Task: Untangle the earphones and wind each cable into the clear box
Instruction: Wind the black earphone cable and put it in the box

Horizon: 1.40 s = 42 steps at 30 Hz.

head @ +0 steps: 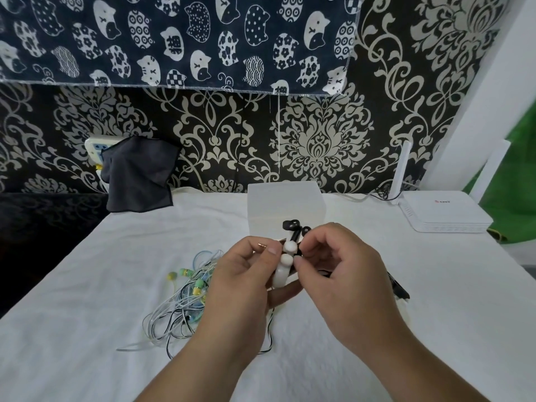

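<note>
Left hand round earphones (box behind)

Black wallpaper, cream damask scrolls. Navy hanging cloth, white patterned cat shapes. White fabric table cover. Tangled earphone cables white, pale blue, black; buds green-yellow. Black earphone set, gold plug.

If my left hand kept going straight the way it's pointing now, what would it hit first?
Probably the clear box, standing just beyond the earphone bundle that the left hand already holds. How far back the box sits is hard to judge.
</note>
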Available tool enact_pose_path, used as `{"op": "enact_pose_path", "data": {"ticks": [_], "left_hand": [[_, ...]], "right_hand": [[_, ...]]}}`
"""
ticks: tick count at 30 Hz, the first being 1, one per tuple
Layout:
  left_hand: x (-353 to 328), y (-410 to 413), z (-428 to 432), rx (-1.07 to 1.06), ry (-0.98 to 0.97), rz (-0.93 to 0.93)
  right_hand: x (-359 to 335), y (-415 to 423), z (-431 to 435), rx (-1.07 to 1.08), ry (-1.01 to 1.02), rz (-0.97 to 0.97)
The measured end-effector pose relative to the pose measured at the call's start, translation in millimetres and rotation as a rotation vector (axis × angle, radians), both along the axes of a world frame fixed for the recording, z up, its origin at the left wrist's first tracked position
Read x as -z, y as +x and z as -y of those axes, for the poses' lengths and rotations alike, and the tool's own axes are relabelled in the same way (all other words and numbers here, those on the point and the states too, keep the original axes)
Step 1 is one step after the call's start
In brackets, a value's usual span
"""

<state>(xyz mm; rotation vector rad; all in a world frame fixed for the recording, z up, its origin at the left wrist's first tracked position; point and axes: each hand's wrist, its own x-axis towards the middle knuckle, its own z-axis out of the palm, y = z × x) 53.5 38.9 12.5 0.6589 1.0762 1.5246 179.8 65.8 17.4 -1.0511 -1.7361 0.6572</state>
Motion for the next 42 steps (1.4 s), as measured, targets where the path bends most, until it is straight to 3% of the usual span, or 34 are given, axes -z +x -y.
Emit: {"op": "enact_pose_path", "data": {"ticks": [18, 22, 37, 42], "left_hand": [[-0.4, -6.3, -1.7, 0.063, -0.009, 0.101], [0.3, -6.8, -0.3, 0.075, -0.036, 0.089], [-4.5, -6.5, 0.1, 0.051, -0.034, 0.023], [-1.6, -9.9, -1.9, 0.013, -0.056, 0.079]], "right_hand": [[-4.0, 4.3, -2.8, -0.116, -0.373, -0.183], [-4.4, 5.0, -5.8, -0.136, -0.463, -0.330], [-3.7, 9.5, -9.1, -0.118, -0.460, -0.320], [-1.9, 10.2, -8.6, -0.155, -0.496, -0.362]]}}
